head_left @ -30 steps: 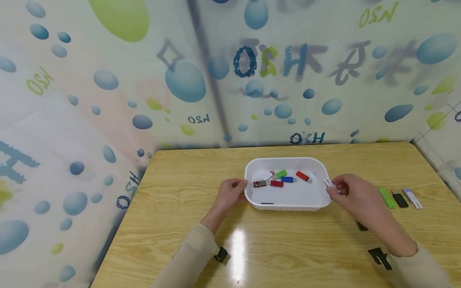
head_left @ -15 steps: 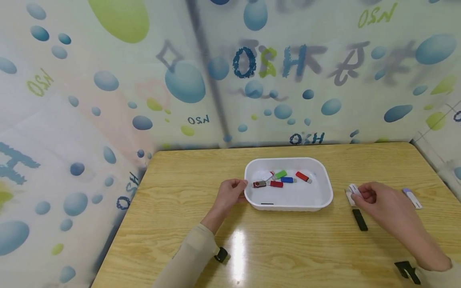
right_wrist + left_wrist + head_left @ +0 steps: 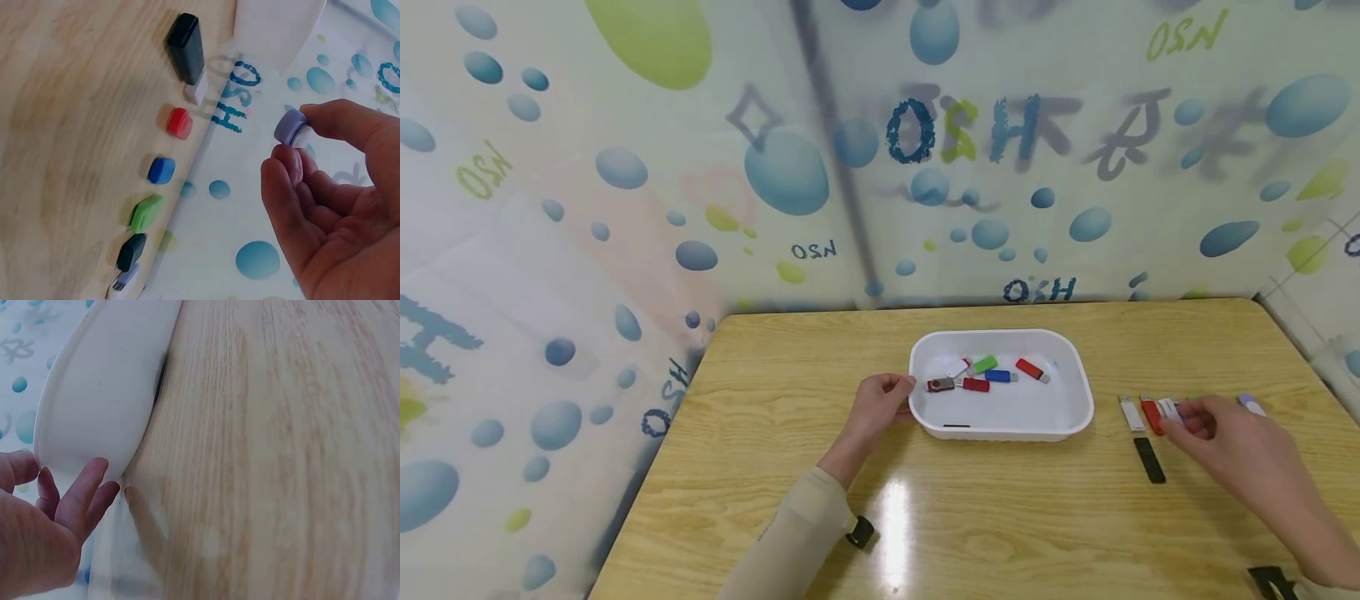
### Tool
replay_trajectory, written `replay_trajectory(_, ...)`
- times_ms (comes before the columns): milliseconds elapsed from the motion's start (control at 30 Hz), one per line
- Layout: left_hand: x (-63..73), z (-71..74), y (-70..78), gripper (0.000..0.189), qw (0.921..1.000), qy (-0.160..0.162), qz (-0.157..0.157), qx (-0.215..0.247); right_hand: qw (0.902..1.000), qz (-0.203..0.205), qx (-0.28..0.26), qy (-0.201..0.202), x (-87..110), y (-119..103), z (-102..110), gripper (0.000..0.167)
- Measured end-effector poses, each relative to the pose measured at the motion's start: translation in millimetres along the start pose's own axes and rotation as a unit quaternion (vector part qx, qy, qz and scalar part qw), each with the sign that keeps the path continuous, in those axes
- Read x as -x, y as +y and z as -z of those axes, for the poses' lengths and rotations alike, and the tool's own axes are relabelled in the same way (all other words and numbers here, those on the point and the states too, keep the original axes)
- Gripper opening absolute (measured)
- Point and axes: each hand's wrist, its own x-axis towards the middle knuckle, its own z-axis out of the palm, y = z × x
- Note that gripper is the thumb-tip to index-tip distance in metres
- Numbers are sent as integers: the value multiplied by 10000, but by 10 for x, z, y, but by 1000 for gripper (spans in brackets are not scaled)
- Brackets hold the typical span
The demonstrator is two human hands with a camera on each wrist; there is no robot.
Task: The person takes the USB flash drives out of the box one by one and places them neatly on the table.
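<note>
A pale wood-grain table (image 3: 760, 375) fills the lower middle, its far edge running up against a whitish patterned backdrop (image 3: 662, 133). Blue and yellow-green ovals are scattered over the backdrop, among them a large green oval (image 3: 655, 37) near the top, with mirrored H2O lettering (image 3: 958, 131) to the right of the middle. A grey slanting band (image 3: 826, 117) and blurry grey characters (image 3: 1123, 137) also cross it; whether they are printed there or show through from behind is hard to tell. A bright streak of reflected light (image 3: 895, 533) lies on the tabletop's near part
</note>
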Motion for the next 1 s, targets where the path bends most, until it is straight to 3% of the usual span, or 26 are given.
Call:
replay_trajectory(367, -3, 5, 7, 36, 9999, -1, 40, -92, 9955, -380, 255, -826, 8, 170, -35, 53)
replay_trajectory(1000, -5, 4, -2, 35, 9999, -10, 32, -129, 9865, -456, 289, -1548, 21, 282, -181, 45)
